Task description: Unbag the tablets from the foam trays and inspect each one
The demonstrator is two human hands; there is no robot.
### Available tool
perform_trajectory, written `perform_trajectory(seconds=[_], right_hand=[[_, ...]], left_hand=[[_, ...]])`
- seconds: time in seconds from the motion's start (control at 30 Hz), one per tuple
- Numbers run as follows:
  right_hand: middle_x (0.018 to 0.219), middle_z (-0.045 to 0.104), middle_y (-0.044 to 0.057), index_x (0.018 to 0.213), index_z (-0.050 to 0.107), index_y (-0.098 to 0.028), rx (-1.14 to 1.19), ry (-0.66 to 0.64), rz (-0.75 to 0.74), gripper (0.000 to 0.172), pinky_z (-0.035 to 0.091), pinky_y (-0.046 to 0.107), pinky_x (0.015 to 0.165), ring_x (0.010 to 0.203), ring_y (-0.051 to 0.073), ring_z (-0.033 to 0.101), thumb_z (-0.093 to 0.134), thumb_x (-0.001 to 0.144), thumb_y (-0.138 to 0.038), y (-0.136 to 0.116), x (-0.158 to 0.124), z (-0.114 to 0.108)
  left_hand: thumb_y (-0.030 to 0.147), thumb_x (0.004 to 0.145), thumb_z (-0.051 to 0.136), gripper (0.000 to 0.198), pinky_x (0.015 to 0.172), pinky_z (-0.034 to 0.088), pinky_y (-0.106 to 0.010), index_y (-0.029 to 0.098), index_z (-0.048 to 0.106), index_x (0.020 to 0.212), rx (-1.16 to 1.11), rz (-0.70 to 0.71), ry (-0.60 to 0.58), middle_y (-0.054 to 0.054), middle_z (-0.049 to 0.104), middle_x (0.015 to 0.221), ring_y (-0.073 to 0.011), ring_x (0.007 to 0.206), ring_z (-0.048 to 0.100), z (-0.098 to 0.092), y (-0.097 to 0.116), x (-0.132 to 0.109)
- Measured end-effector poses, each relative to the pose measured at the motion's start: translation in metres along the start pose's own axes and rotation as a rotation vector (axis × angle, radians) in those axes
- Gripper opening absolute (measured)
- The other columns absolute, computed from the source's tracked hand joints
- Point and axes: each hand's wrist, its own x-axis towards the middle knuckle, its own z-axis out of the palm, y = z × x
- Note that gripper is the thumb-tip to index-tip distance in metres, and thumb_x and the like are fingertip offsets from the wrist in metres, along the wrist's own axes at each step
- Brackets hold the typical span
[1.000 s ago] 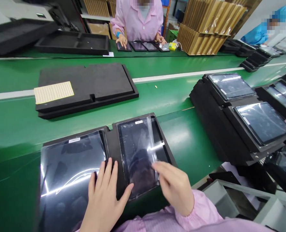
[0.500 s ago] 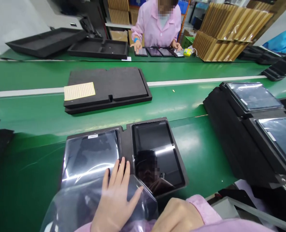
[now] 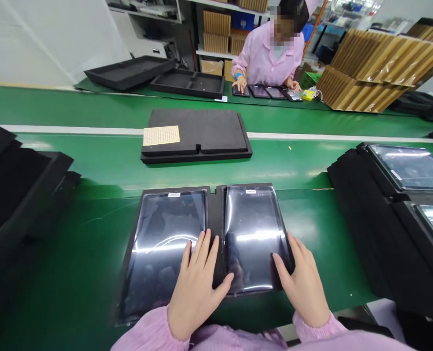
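Observation:
Two tablets lie side by side in a black foam tray on the green work surface. The left tablet and the right tablet each have a clear film over the screen and a small white label near the top. My left hand rests with fingers spread over the lower inner side of the left tablet and the tray's divider, its thumb by the right tablet's lower left corner. At the right tablet's lower right edge, my right hand touches the film with its thumb, fingers stretched along the tray's side.
Beyond the tray sits a closed black foam block with a yellow sticker sheet. Stacked foam trays stand at left, and more at right with tablets. Across the table a person in pink handles several devices.
The clear film beneath my left hand is now on the right tablet, whose screen was bare. My right hand has moved up to that tablet's right edge. The view has shifted left.

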Motion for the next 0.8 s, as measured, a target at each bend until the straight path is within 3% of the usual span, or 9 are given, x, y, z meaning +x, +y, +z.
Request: perform_trajectory(seconds=[0.1, 0.2, 0.4, 0.5, 0.57, 0.67, 0.73, 0.8], right_hand=[[0.113, 0.068, 0.020, 0.126, 0.063, -0.011, -0.027, -0.041, 0.064, 0.059, 0.056, 0.059, 0.085, 0.099, 0.037, 0.066, 0.043, 0.094, -0.057, 0.003, 0.007, 0.008], [0.111, 0.066, 0.020, 0.120, 0.065, -0.012, 0.020, -0.045, 0.124, 0.062, 0.052, 0.062, 0.090, 0.102, 0.038, 0.063, 0.044, 0.090, -0.062, 0.003, 0.016, 0.012], [0.116, 0.066, 0.019, 0.101, 0.063, -0.018, 0.341, -0.059, 0.319, 0.059, 0.046, 0.062, 0.101, 0.116, 0.040, 0.059, 0.061, 0.071, -0.069, 0.000, 0.036, 0.011], [0.129, 0.062, 0.020, 0.098, 0.061, -0.020, 0.485, -0.057, 0.443, 0.059, 0.041, 0.060, 0.109, 0.127, 0.040, 0.054, 0.068, 0.064, -0.068, -0.008, 0.041, 0.003], [0.128, 0.065, 0.018, 0.100, 0.060, -0.021, 0.569, -0.042, 0.490, 0.061, 0.042, 0.057, 0.109, 0.126, 0.039, 0.057, 0.073, 0.062, -0.067, -0.015, 0.042, -0.006], [0.095, 0.076, 0.010, 0.102, 0.055, -0.022, 0.779, -0.115, 0.558, 0.065, 0.059, 0.047, 0.083, 0.090, 0.031, 0.074, 0.079, 0.061, -0.066, -0.019, 0.043, -0.018], [0.079, 0.076, 0.005, 0.104, 0.054, -0.023, 0.914, -0.155, 0.584, 0.066, 0.060, 0.037, 0.062, 0.068, 0.026, 0.073, 0.083, 0.062, -0.064, -0.015, 0.043, -0.021], [0.077, 0.077, 0.003, 0.109, 0.056, -0.023, 0.994, -0.155, 0.579, 0.065, 0.058, 0.033, 0.055, 0.061, 0.023, 0.072, 0.084, 0.064, -0.060, -0.007, 0.041, -0.019]], left_hand=[[0.039, 0.091, 0.047, 0.056, 0.104, 0.044, -0.054, 0.009, 0.051, 0.138, -0.004, 0.005, -0.005, -0.022, 0.059, 0.143, -0.0371, 0.132, 0.055, -0.002, 0.001, 0.002], [0.038, 0.090, 0.049, 0.055, 0.104, 0.045, -0.055, 0.011, 0.053, 0.138, -0.025, 0.006, -0.015, -0.020, 0.060, 0.143, -0.0374, 0.133, 0.055, -0.004, 0.004, 0.003], [0.025, 0.087, 0.047, 0.054, 0.111, 0.044, -0.054, 0.007, 0.052, 0.138, -0.173, -0.059, -0.076, -0.018, 0.059, 0.145, -0.0326, 0.137, 0.052, 0.000, 0.013, 0.003], [0.021, 0.084, 0.048, 0.056, 0.114, 0.043, -0.051, 0.007, 0.052, 0.138, -0.267, -0.106, -0.131, -0.017, 0.058, 0.146, -0.0301, 0.139, 0.051, 0.002, 0.016, 0.005], [0.020, 0.083, 0.048, 0.057, 0.115, 0.043, -0.053, 0.007, 0.052, 0.138, -0.328, -0.129, -0.166, -0.016, 0.056, 0.147, -0.0305, 0.140, 0.050, 0.002, 0.015, 0.007], [0.019, 0.083, 0.048, 0.056, 0.117, 0.041, -0.056, 0.009, 0.054, 0.137, -0.427, -0.174, -0.202, -0.016, 0.053, 0.150, -0.0307, 0.142, 0.047, -0.001, 0.011, 0.009], [0.019, 0.085, 0.048, 0.053, 0.115, 0.043, -0.055, 0.010, 0.055, 0.136, -0.498, -0.201, -0.197, -0.016, 0.052, 0.151, -0.0310, 0.142, 0.047, -0.005, 0.008, 0.010], [0.023, 0.088, 0.048, 0.048, 0.112, 0.048, -0.053, 0.014, 0.057, 0.135, -0.576, -0.252, -0.147, -0.014, 0.054, 0.150, -0.0304, 0.140, 0.050, -0.012, 0.004, 0.009]])
